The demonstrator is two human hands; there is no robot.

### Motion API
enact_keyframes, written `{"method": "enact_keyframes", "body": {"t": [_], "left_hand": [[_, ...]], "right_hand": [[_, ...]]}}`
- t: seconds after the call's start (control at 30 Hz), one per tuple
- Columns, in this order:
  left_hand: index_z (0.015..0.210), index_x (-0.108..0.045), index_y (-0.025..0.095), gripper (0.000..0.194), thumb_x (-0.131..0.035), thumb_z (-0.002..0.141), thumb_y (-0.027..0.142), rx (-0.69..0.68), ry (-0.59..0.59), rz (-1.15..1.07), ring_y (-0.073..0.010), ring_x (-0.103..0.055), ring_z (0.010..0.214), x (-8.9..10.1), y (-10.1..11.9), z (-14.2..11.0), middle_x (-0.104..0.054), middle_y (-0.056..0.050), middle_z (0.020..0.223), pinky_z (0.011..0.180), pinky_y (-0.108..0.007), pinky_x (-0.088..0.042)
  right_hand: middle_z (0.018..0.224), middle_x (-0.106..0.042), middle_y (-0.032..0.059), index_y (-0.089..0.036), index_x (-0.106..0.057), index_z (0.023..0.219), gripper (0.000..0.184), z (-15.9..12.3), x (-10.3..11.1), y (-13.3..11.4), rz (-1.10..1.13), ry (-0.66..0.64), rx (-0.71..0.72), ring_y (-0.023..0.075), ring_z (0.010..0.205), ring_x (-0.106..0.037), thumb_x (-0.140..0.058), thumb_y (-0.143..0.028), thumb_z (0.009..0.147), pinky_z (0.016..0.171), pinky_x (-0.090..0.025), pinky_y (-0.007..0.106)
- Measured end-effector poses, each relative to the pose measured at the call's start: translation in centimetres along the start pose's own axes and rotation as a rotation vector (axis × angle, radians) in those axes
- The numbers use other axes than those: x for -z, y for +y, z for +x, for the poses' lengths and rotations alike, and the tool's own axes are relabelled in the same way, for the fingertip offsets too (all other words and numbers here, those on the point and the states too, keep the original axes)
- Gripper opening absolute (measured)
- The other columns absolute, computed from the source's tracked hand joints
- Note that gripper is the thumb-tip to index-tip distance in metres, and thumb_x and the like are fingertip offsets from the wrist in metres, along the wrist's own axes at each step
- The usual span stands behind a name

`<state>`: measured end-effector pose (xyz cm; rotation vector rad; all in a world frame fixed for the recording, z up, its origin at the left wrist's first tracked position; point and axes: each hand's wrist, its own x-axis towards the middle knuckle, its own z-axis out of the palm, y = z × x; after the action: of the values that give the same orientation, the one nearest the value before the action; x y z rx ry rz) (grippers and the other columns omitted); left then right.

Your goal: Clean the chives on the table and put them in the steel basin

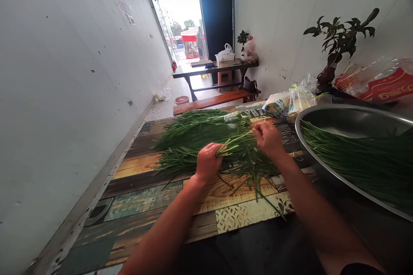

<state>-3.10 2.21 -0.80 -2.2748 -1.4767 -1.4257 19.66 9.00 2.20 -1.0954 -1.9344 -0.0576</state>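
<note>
The left hand [209, 161] closes its fingers around a small bunch of green stalks [229, 146], whose pale ends fan out toward the right hand [266, 137]. The right hand has thumb and fingers drawn narrow, pinching the tip of a thin pale strand [245, 134] that reaches across from the bunch (the other fingers curl in, and I cannot tell whether they hold anything more). Both hands are above the table [129, 193], with its patchwork plank pattern, between its near and far edges.

Beyond the left hand, a large heap of long green leaves [190, 133] spreads near the far edge of the table, to the right of its far left corner; a white band [232, 117] wraps the stalks at the heap's right end. Loose green scraps [254, 176] lie below the right hand, some trailing toward the near edge.

Toward the table's right side stands a wide metal basin [348, 124], with more long green leaves inside, lying lengthwise. Just beyond it, by the far edge, sits a clear plastic bag [301, 101] with pale contents, and a potted plant [331, 66] rises behind, beside red packaging [390, 88]. A wooden bench [213, 101] runs past the far edge
</note>
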Motion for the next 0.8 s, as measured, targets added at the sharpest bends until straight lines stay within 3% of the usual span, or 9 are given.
{"method": "enact_keyframes", "body": {"t": [0.1,0.17,0.3,0.37,0.5,0.6,0.8], "left_hand": [[0.085,-0.069,0.020,0.012,-0.058,0.086,0.022,0.001,0.045,-0.009,-0.0139,-0.065,0.073,-0.1,0.1,0.0,-0.072,-0.003,0.080,0.069,-0.025,-0.051],[0.086,-0.070,0.020,0.012,-0.058,0.086,0.022,0.000,0.067,-0.011,-0.0137,-0.065,0.073,-0.1,0.1,0.0,-0.072,-0.002,0.080,0.069,-0.024,-0.051],[0.086,-0.070,0.019,0.012,-0.058,0.086,0.021,-0.013,0.070,-0.018,-0.0135,-0.065,0.073,-0.3,0.3,-0.1,-0.072,-0.003,0.080,0.069,-0.024,-0.051],[0.087,-0.069,0.019,0.012,-0.057,0.086,0.021,-0.019,0.058,-0.015,-0.0138,-0.065,0.073,-0.3,0.4,-0.2,-0.072,-0.004,0.081,0.069,-0.025,-0.052],[0.090,-0.069,0.019,0.013,-0.056,0.086,0.021,-0.021,0.039,-0.005,-0.0142,-0.065,0.076,-0.3,0.4,-0.4,-0.072,-0.004,0.084,0.071,-0.026,-0.052],[0.094,-0.069,0.019,0.016,-0.055,0.087,0.021,-0.038,0.053,0.008,-0.0142,-0.066,0.079,-0.2,0.3,-0.4,-0.072,-0.005,0.088,0.073,-0.026,-0.053],[0.103,-0.068,0.021,0.021,-0.052,0.089,0.019,-0.188,0.056,0.173,-0.0153,-0.064,0.082,0.2,-0.3,-0.4,-0.071,-0.005,0.093,0.076,-0.027,-0.051]], "right_hand": [[0.080,-0.064,0.0105,-0.019,-0.058,0.078,0.015,0.1,0.4,0.4,-0.033,0.114,-0.111,0.0245,0.079,-0.055,-0.049,-0.027,0.087,0.076,-0.042,0.036],[0.079,-0.065,0.0106,-0.018,-0.060,0.075,0.020,0.1,0.7,0.3,-0.015,0.118,-0.189,0.0232,0.077,-0.056,-0.050,-0.031,0.087,0.073,-0.042,0.035],[0.063,-0.062,0.0050,-0.016,-0.065,0.069,0.037,0.2,1.0,-1.2,0.276,-0.173,-0.407,0.0153,0.056,-0.051,-0.048,-0.045,0.086,0.057,-0.038,0.029],[0.060,-0.062,0.0020,-0.015,-0.068,0.077,0.036,0.1,0.9,-2.3,0.493,-0.332,-0.505,0.0115,0.050,-0.046,-0.053,-0.047,0.081,0.050,-0.036,0.026],[0.063,-0.061,-0.0002,-0.015,-0.067,0.080,0.034,-0.2,0.5,-4.0,0.817,-0.414,-0.613,0.0078,0.048,-0.045,-0.066,-0.046,0.069,0.043,-0.034,0.021],[0.062,-0.061,-0.0003,-0.014,-0.066,0.074,0.032,-0.2,0.8,-4.1,0.851,-0.427,-0.606,0.0077,0.048,-0.047,-0.067,-0.046,0.068,0.042,-0.035,0.021],[0.068,-0.068,0.0026,-0.014,-0.072,0.070,0.025,0.1,2.2,-3.4,0.678,-0.607,-0.372,0.0124,0.062,-0.057,-0.064,-0.038,0.073,0.058,-0.042,0.024]]}}
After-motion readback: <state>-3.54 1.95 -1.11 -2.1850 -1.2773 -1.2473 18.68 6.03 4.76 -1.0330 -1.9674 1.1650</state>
